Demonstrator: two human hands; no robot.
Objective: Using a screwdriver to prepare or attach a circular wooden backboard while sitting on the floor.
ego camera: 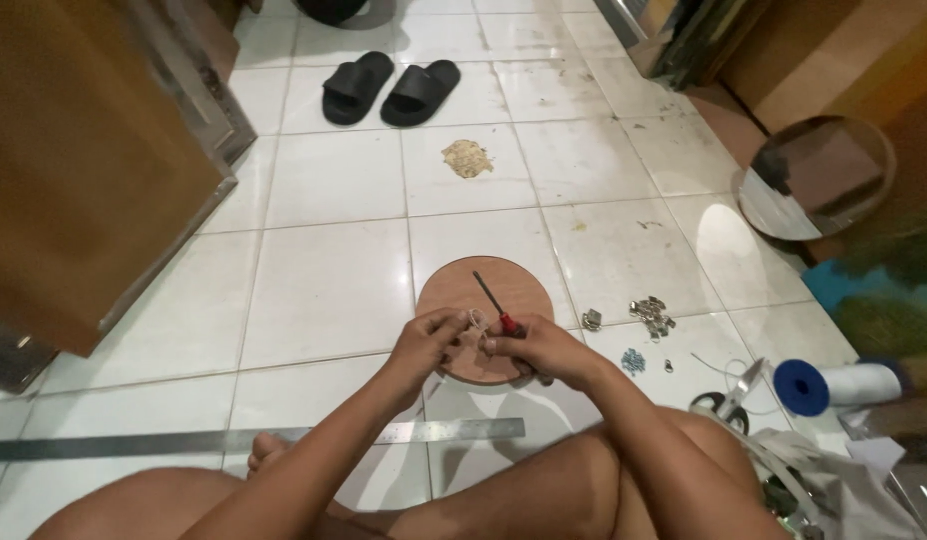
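No containers in use here. Right hand grips a red-handled screwdriver over the round wooden disc, shaft pointing up-left away from the person. Left hand pinches a thin white string just beside the handle.

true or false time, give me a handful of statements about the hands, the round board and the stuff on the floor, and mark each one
1. The right hand holds a red-handled screwdriver. True.
2. The round wooden disc leans upright against a wall. False: it lies flat on the tiled floor, under the hands.
3. A long metal ruler lies on the floor near the person's legs. True.
4. A pair of black sandals sits on the disc. False: they lie apart from it, farther away on the tiles.
5. The left hand rests on the ruler. False: it is up by the right hand, its fingers pinching something small and pale.
6. Small metal fittings lie on the floor right of the disc. True.
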